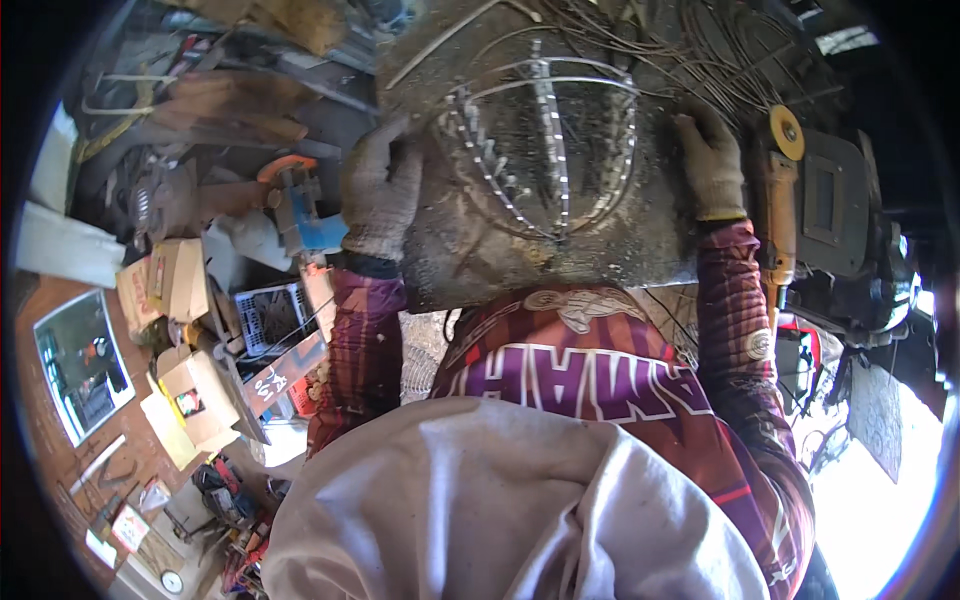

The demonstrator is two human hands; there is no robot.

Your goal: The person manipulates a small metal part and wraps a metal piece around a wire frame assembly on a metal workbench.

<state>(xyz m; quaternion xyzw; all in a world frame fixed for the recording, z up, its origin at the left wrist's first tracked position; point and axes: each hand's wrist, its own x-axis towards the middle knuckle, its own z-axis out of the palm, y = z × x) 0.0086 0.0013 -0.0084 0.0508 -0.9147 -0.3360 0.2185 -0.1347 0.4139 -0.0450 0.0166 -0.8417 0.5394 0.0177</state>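
A metal frame of bent rods and notched strips [552, 135] lies on the dark, worn workbench [480, 270] in front of me. The strips run together toward the near side, and curved rods cross them at the far side. To the left of this frame is my left hand [383, 190] in a grey knit glove, thumb and fingers apart, holding nothing. My right hand [714, 168], gloved alike, rests at the bench's right side with its fingers loosely apart and nothing between them. Neither hand touches the frame.
An angle grinder [780, 210] with a yellow disc stands right of my right hand, beside a dark welding mask [836, 200]. Loose rods [700, 45] lie tangled at the far right. A blue-and-orange power tool [305, 215], cardboard boxes [180, 282] and a crate [272, 318] crowd the left.
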